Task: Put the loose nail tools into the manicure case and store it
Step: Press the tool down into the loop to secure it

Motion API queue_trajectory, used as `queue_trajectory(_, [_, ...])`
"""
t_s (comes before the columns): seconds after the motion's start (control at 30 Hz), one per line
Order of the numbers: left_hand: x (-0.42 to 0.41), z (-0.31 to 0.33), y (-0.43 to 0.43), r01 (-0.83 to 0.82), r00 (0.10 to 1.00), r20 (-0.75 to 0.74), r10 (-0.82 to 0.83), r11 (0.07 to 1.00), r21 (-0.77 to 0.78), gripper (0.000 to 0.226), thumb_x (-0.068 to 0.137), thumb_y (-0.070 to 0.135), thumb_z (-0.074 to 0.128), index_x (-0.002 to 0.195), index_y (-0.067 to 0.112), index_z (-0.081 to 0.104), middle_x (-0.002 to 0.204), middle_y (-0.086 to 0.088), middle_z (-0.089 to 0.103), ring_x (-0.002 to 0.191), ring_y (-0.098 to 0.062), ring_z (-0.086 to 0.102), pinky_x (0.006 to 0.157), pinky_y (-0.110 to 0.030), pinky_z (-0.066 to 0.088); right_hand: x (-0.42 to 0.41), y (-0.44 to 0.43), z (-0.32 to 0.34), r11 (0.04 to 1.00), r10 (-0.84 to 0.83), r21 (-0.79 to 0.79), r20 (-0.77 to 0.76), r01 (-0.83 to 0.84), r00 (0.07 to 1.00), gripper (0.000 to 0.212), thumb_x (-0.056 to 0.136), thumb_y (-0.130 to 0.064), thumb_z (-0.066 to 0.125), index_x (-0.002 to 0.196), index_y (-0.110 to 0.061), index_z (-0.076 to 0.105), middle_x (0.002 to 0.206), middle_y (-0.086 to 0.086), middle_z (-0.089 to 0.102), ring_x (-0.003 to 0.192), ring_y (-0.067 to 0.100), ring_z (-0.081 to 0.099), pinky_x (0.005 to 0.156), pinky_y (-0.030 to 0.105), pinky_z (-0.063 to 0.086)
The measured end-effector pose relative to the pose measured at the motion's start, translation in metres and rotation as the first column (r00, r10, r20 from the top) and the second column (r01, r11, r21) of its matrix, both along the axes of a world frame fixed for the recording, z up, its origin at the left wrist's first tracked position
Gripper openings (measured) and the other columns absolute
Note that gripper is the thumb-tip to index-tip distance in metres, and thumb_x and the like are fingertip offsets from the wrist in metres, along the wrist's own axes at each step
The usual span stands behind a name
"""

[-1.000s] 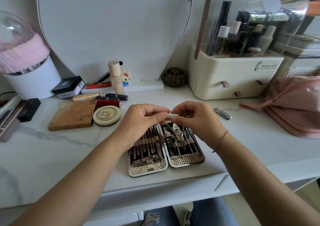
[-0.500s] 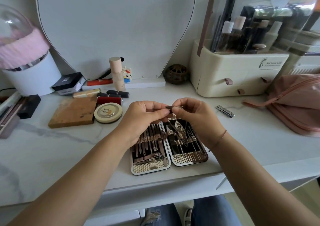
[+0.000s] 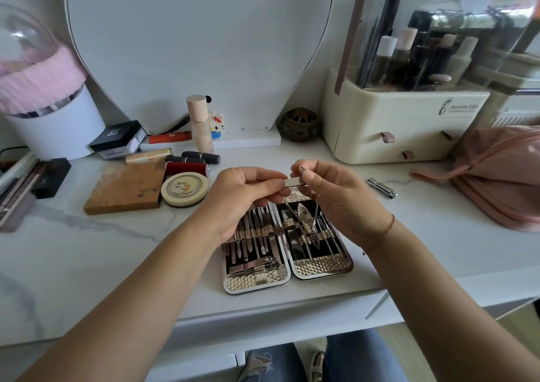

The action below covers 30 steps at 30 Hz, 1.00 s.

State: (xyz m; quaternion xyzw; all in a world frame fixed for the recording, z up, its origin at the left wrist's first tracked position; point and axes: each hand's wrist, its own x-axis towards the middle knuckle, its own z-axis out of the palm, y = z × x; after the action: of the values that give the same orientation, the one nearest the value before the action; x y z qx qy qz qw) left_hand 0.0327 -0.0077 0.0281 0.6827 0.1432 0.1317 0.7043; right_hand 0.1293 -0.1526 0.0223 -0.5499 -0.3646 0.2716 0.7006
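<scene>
Head | left hand [image 3: 242, 197], right hand [image 3: 336, 200] both pinch clipper [image 3: 293, 182] | since 0.5 s ago: looks folded flat | case [image 3: 257, 289] just below fingers [image 3: 270, 185], slot-in next

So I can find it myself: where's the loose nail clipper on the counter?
Start at the cream makeup box, back right. In front of it, between the right hand and the pink bag, lies the nail clipper. It is the only silver tool on bare counter, outside the open case.

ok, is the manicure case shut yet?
No, the manicure case lies open flat on the counter, tools visible in both halves, while the left hand and right hand pinch a metal tool above it.
</scene>
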Motion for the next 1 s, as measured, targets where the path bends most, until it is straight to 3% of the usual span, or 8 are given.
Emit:
queue_trajectory(0.2, [0.002, -0.003, 0.004, -0.038, 0.999, 0.003, 0.038, 0.997, -0.073, 0.011, 0.082, 0.007, 0.064, 0.089, 0.012, 0.072, 0.079, -0.006, 0.074, 0.066, -0.008, 0.065, 0.063, -0.017, 0.046, 0.007, -0.004, -0.004, 0.97, -0.197, -0.088, 0.264, 0.227, 0.944, 0.012, 0.078, -0.011, 0.07, 0.086, -0.015, 0.063, 0.087, -0.002, 0.057, 0.078, 0.008, 0.053, 0.076, 0.021, 0.046])
queue_trajectory(0.37, [0.003, -0.005, 0.002, -0.004, 1.0, 0.028, 0.004, 1.0, -0.024, 0.013, 0.082, 0.011, 0.065, 0.094, 0.012, 0.071, 0.085, -0.007, 0.075, 0.072, -0.009, 0.066, 0.068, -0.017, 0.049, 0.01, -0.008, -0.001, 0.948, -0.277, -0.08, 0.271, 0.309, 0.922, 0.013, 0.077, -0.008, 0.07, 0.089, -0.012, 0.07, 0.079, -0.001, 0.069, 0.071, 0.004, 0.059, 0.071, 0.015, 0.05])
queue_trajectory(0.5, [0.005, -0.01, 0.005, -0.114, 0.993, 0.054, 0.101, 0.928, 0.355, 0.018, 0.079, 0.023, 0.07, 0.097, 0.024, 0.072, 0.088, 0.006, 0.074, 0.083, -0.004, 0.066, 0.079, -0.016, 0.05, 0.023, -0.01, 0.001, 0.889, -0.353, -0.128, 0.422, 0.44, 0.835, 0.006, 0.081, -0.007, 0.068, 0.084, -0.012, 0.07, 0.066, -0.006, 0.065, 0.056, -0.003, 0.056, 0.06, 0.01, 0.046])
queue_trajectory(0.57, [0.005, -0.013, 0.006, -0.162, 0.986, 0.08, 0.143, 0.772, 0.615, 0.022, 0.079, 0.029, 0.071, 0.1, 0.027, 0.07, 0.094, 0.016, 0.069, 0.087, 0.003, 0.061, 0.079, -0.008, 0.045, 0.033, -0.013, 0.001, 0.847, -0.306, -0.207, 0.562, 0.489, 0.768, 0.006, 0.082, -0.009, 0.067, 0.083, -0.014, 0.07, 0.066, -0.008, 0.064, 0.058, -0.002, 0.057, 0.061, 0.009, 0.046])
queue_trajectory(0.63, [0.006, -0.016, 0.007, -0.146, 0.988, 0.076, 0.137, 0.637, 0.757, 0.028, 0.079, 0.033, 0.07, 0.106, 0.027, 0.068, 0.105, 0.017, 0.064, 0.101, 0.001, 0.054, 0.084, -0.006, 0.035, 0.043, -0.015, 0.0, 0.801, -0.244, -0.264, 0.676, 0.537, 0.695, 0.005, 0.082, -0.012, 0.068, 0.081, -0.017, 0.069, 0.069, -0.005, 0.065, 0.062, 0.003, 0.057, 0.061, 0.012, 0.046])
queue_trajectory(0.7, [0.008, -0.019, 0.009, -0.079, 0.993, 0.013, 0.119, 0.568, 0.819, 0.038, 0.078, 0.04, 0.068, 0.113, 0.025, 0.065, 0.117, 0.012, 0.062, 0.113, -0.005, 0.05, 0.091, -0.016, 0.031, 0.05, -0.017, -0.001, 0.771, -0.203, -0.289, 0.733, 0.568, 0.649, 0.005, 0.082, -0.013, 0.068, 0.08, -0.017, 0.069, 0.073, 0.002, 0.067, 0.068, 0.013, 0.06, 0.063, 0.015, 0.045])
queue_trajectory(0.83, [0.01, -0.022, 0.01, 0.013, 0.993, -0.081, 0.087, 0.598, 0.801, 0.047, 0.077, 0.042, 0.068, 0.12, 0.023, 0.061, 0.124, 0.008, 0.061, 0.107, 0.0, 0.049, 0.087, -0.017, 0.031, 0.057, -0.016, -0.004, 0.747, -0.212, -0.284, 0.754, 0.601, 0.621, 0.003, 0.082, -0.012, 0.067, 0.082, -0.013, 0.07, 0.074, 0.004, 0.066, 0.065, 0.01, 0.056, 0.061, 0.011, 0.041])
queue_trajectory(1.0, [0.011, -0.023, 0.01, 0.034, 0.991, -0.107, 0.085, 0.606, 0.795, 0.047, 0.078, 0.042, 0.069, 0.119, 0.022, 0.062, 0.123, 0.006, 0.061, 0.113, -0.007, 0.052, 0.086, -0.018, 0.031, 0.056, -0.01, -0.01, 0.79, -0.191, -0.319, 0.684, 0.524, 0.704, 0.004, 0.083, -0.013, 0.067, 0.083, -0.014, 0.07, 0.068, -0.003, 0.066, 0.06, 0.006, 0.057, 0.064, 0.015, 0.048])
